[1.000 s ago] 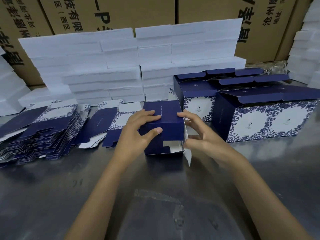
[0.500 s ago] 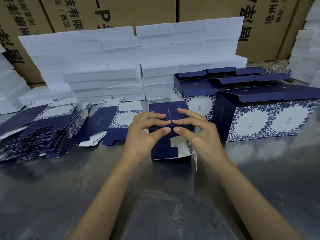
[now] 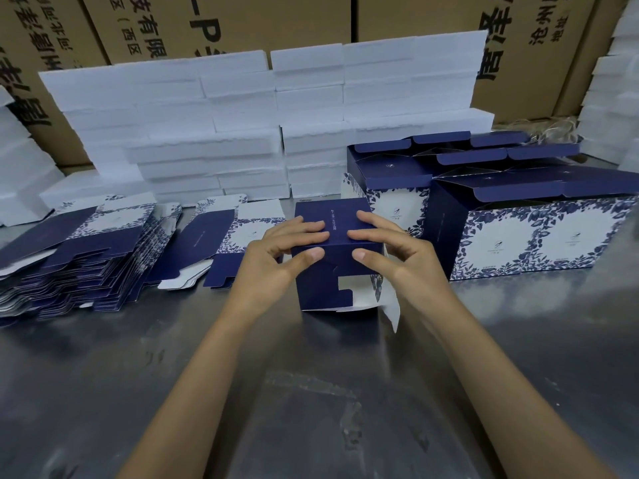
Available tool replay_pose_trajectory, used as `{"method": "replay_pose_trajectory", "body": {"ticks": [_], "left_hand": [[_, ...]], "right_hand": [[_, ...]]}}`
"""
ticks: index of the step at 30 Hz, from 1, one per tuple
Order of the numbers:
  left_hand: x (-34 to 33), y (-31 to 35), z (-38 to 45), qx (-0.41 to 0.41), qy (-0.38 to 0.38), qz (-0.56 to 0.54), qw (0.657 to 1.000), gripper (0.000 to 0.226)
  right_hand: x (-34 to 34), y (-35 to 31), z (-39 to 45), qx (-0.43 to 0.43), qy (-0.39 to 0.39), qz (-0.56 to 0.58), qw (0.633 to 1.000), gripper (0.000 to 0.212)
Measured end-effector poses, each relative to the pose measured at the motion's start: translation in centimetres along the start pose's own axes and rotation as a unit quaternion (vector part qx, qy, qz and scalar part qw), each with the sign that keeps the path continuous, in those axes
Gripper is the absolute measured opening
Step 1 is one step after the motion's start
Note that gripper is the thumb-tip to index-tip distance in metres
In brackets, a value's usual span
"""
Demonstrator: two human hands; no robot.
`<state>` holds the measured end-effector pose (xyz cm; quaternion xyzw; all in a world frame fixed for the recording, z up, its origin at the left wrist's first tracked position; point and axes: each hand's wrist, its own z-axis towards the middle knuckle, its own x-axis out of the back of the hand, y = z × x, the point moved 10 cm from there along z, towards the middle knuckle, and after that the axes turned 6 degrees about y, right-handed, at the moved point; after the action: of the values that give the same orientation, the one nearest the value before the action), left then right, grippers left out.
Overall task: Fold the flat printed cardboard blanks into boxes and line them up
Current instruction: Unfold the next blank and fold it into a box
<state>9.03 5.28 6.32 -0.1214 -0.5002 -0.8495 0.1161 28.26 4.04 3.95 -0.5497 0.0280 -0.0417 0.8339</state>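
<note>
One partly folded box (image 3: 332, 257) stands near the middle of the steel table (image 3: 103, 392), navy face up, its unfolded white-lined flaps turned toward the table's near edge and one loose flap (image 3: 390, 305) trailing at its right; its long axis cannot be told from this view; two hands grip it from either side. Left hand (image 3: 273, 261): fingers curled over the top face, thumb pressed on the near face. Right hand (image 3: 401, 254): the mirror of this, fingers on the top, thumb on the near face; the fingertips of the two hands lie close but apart. Two heaps of flat blanks lie toward the left edge: a tall fanned stack (image 3: 79, 257) and a smaller heap (image 3: 214, 243) just left of the held box. Finished boxes (image 3: 518, 236), lids open, stand in rows toward the right edge; at least five, the exact count hidden. White foam slabs (image 3: 242, 133) are stacked along the far edge, before brown cartons (image 3: 242, 19).
</note>
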Motion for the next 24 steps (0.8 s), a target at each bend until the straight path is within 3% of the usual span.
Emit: {"method": "replay_pose_trajectory", "body": {"ticks": [10, 15, 18, 20, 22, 24], "left_hand": [[0.5, 0.6, -0.5, 0.013, -0.039, -0.030, 0.999, 0.030], [0.4, 1.2, -0.7, 0.029, -0.006, -0.035, 0.999, 0.032], [0.2, 2.9, -1.0, -0.053, 0.014, 0.051, 0.997, 0.032], [-1.6, 3.4, -1.4, -0.107, -0.043, 0.157, 0.981, 0.025], [-3.6, 2.3, -1.9, -0.121, -0.112, 0.256, 0.952, 0.057], [-4.5, 1.8, -2.3, -0.145, -0.124, 0.315, 0.930, 0.082]], "right_hand": [[0.4, 0.3, -0.1, -0.011, 0.002, 0.022, 1.000, 0.021], [0.6, 0.4, -0.1, -0.014, 0.004, 0.028, 0.999, 0.020], [0.1, 0.5, -0.2, -0.027, -0.015, 0.042, 0.999, 0.022], [0.2, 0.4, 0.0, -0.038, -0.016, 0.067, 0.997, 0.025], [0.6, 0.5, 0.2, -0.058, -0.007, 0.093, 0.994, 0.027], [0.6, 0.8, 0.1, -0.088, -0.004, 0.126, 0.988, 0.032]]}}
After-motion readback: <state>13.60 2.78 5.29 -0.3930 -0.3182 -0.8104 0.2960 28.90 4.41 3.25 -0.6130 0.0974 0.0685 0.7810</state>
